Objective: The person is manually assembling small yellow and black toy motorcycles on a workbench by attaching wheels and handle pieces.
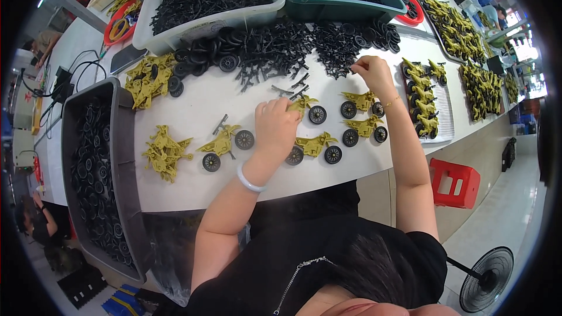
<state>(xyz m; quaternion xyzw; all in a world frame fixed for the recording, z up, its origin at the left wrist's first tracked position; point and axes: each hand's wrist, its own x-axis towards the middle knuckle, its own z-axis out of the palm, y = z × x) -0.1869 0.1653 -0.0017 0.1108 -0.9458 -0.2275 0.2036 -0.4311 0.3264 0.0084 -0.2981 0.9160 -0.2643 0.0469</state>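
My left hand (pixel 276 130) is closed over a yellow toy motorcycle (pixel 302 104) with a black wheel, partly hidden under the fingers. Pinched together at the edge of a heap of small black plastic parts (pixel 338 52), my right hand (pixel 373 74) has a small black part at its fingertips. To the right of the left hand are several yellow motorcycles with wheels (pixel 316 145). Another motorcycle (pixel 221 142) stands left of my left wrist, beside a pile of bare yellow bodies (pixel 165 153). Loose black forked parts (pixel 283 90) lie just beyond the left hand.
A white bin (pixel 208 25) and a green bin (pixel 345 7) of black parts stand at the back. Loose wheels (pixel 227 62) lie before them. A grey bin of wheels (pixel 126 199) is at left. Right are trays of motorcycles (pixel 448 26), a red stool (pixel 455 183) and a fan (pixel 487 281).
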